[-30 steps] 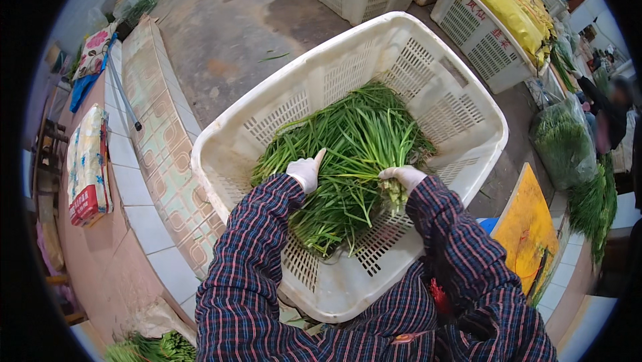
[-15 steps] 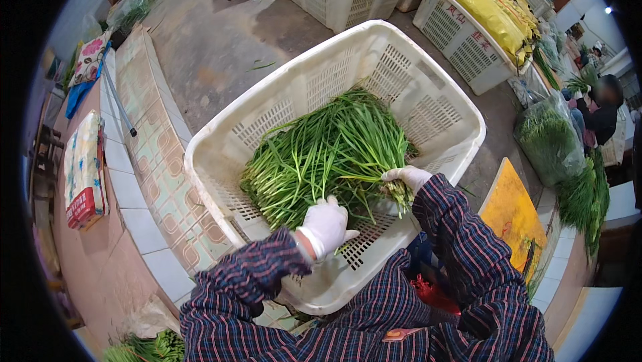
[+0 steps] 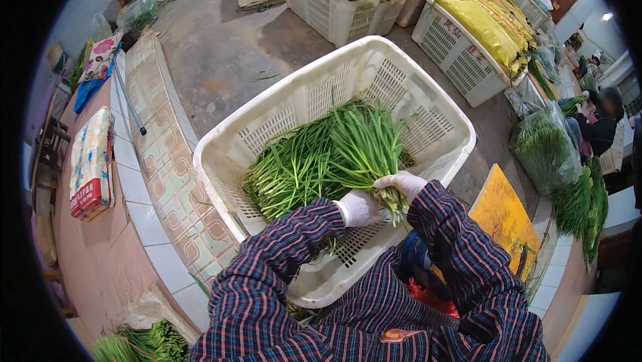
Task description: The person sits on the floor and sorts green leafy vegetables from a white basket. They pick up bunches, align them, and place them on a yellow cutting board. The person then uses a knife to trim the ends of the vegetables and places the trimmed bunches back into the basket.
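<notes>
The basket (image 3: 438,98) is rigid white plastic, roughly rectangular, with rounded corners, a thick rolled rim and walls pierced by rows of narrow slots. A heap (image 3: 287,161) of long, flat green leaves with pale stems lies loosely layered on its slotted bottom.

The right hand (image 3: 404,184), in a thin white glove, has its fingers closed around the stem end of a green bunch (image 3: 366,148). The bunch is at the right of the basket; its leaves fan outward, away from the person, and overlap the heap in view. Pale, uneven stem ends project below the grip.

The left hand (image 3: 362,208), gloved alike, is just beside the stems. Its fingers are partly hidden; whether they grip cannot be told.

Both sleeves (image 3: 274,255) are dark, striped, creased cloth. To the right, a flat yellow board (image 3: 503,218) shows a stained, worn surface. Beyond it, a clear, wrinkled plastic bag (image 3: 545,145) contains greens.
</notes>
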The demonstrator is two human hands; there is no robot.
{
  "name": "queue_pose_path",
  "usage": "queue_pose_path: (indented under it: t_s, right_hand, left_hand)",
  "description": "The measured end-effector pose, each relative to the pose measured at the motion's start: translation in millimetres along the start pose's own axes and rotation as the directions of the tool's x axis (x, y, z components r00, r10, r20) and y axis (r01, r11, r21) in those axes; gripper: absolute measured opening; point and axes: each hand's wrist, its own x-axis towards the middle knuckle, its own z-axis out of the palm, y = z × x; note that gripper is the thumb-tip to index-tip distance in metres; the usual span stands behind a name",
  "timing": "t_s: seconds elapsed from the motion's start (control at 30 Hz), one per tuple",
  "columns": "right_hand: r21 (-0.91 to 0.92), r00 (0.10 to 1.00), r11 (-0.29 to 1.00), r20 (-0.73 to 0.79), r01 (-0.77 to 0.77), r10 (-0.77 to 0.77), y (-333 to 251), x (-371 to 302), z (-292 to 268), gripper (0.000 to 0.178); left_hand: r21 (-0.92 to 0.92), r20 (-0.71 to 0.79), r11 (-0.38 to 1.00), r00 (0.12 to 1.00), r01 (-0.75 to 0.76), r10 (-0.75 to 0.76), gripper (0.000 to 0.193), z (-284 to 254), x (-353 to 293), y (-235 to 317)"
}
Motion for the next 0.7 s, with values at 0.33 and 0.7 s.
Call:
queue_pose_path:
  t_s: [0.33, 0.7]
  right_hand:
    - [0.135, 0.992, 0.991, 0.125, -0.003, -0.014, -5, -17, 0, 0.014]
    - [0.239, 0.927, 0.906, 0.049, 0.350, -0.371, -16, -186, -24, 0.033]
  left_hand:
    - [-0.054, 0.376, 0.761, 0.719, 0.647, -0.584, 0.048, 6, -75, -110]
    - [-0.570, 0.354, 0.625, 0.846, 0.533, -0.398, 0.050, -146, -68, -28]
